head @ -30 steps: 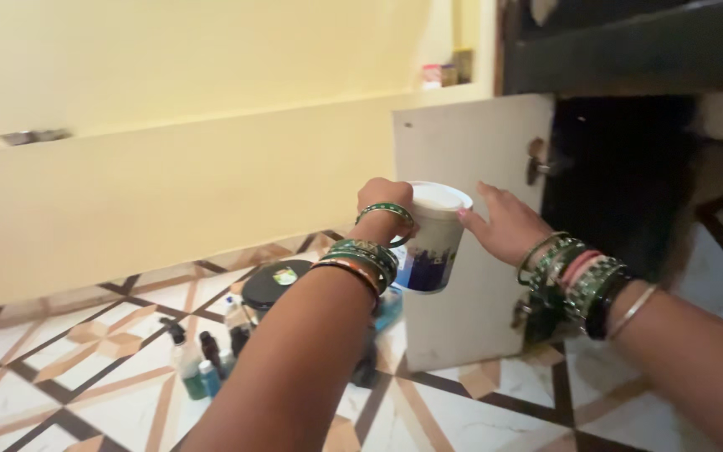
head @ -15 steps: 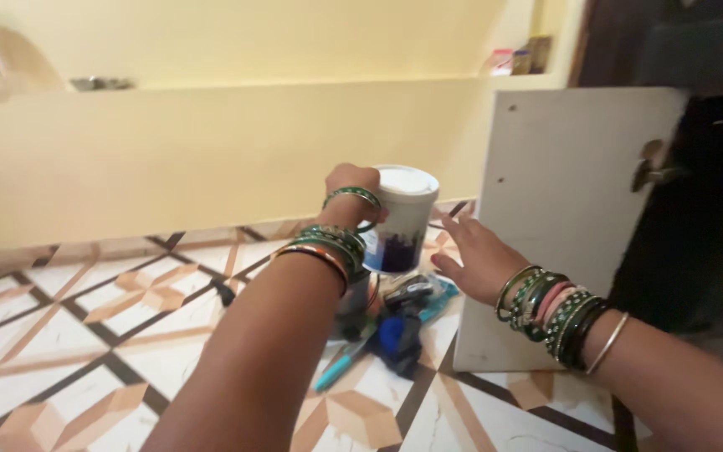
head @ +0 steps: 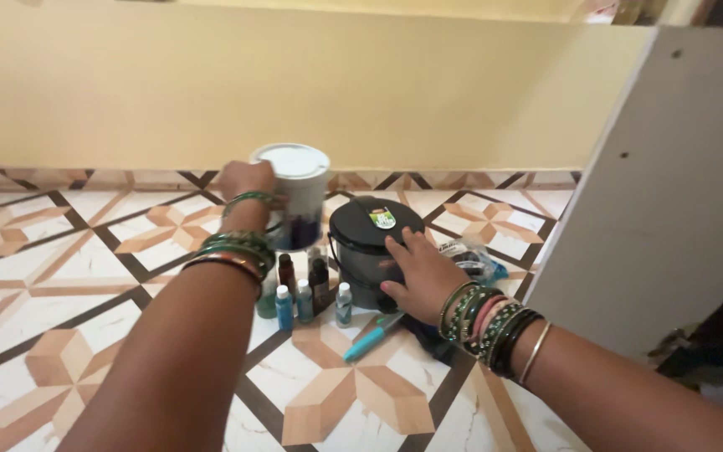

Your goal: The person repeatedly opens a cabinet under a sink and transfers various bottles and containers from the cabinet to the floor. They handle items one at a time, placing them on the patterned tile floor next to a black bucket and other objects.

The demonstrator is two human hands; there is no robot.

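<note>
My left hand [head: 246, 178] grips a white round container with a white lid and a dark blue band [head: 296, 194], held upright above the floor near the wall. My right hand [head: 423, 274] rests with fingers spread on the side of a black lidded bucket [head: 367, 243] that stands on the tiled floor. Both wrists carry several green and coloured bangles. Small bottles [head: 307, 295] stand in a cluster just in front of the bucket, below the white container.
A white cabinet door [head: 667, 192] stands open at the right. A blue pen-like tool [head: 373, 336] and a dark cloth lie on the patterned floor tiles by my right wrist. A clear plastic bag [head: 470, 258] lies behind my right hand. A yellow wall runs along the back.
The view has swung down and left to the floor. My left hand carried the white container leftward and lower. My right hand left the container's side and came down onto the black bucket.
</note>
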